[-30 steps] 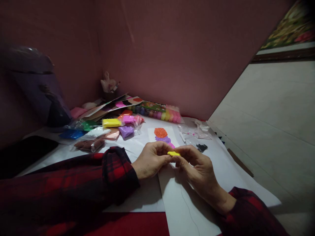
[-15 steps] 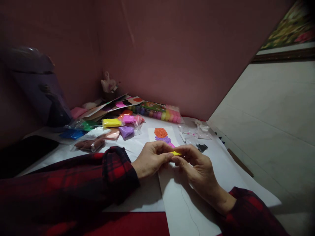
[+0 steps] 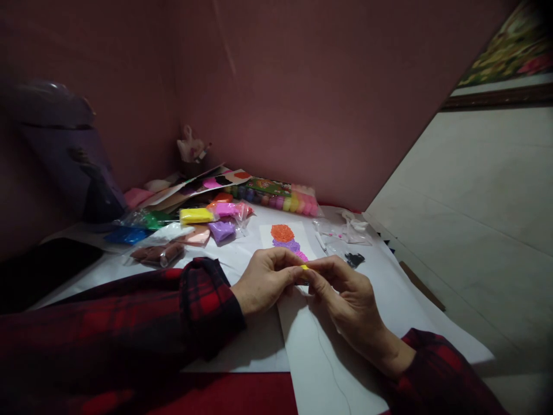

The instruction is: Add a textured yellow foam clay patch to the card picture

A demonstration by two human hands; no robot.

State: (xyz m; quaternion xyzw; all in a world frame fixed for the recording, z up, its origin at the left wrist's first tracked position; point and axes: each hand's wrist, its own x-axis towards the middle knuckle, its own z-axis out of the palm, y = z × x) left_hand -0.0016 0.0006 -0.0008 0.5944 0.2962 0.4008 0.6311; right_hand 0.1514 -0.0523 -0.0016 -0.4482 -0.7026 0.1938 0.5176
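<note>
A small piece of yellow modelling clay (image 3: 305, 267) is pinched between the fingertips of both hands, mostly covered by them. My left hand (image 3: 266, 280) grips it from the left, thumb against forefinger. From the other side, my right hand (image 3: 345, 294) presses on the same clay with thumb and forefinger. Just beyond the fingers lies a white card (image 3: 298, 231) bearing a textured orange clay patch (image 3: 282, 233), a purple one (image 3: 287, 245) and a pink one (image 3: 301, 256). The hands cover the card's near part.
Bagged clay, including a yellow pack (image 3: 196, 216) and a brown pack (image 3: 158, 253), lies at left. Behind is a bag of coloured pots (image 3: 280, 199). A white tool (image 3: 320, 242) and black clay (image 3: 354, 259) lie right. A dark flat object (image 3: 47, 268) is far left.
My right thumb and fingers have shifted slightly closer to my left fingertips. Less of the yellow clay shows between them now. The things on the table have not moved.
</note>
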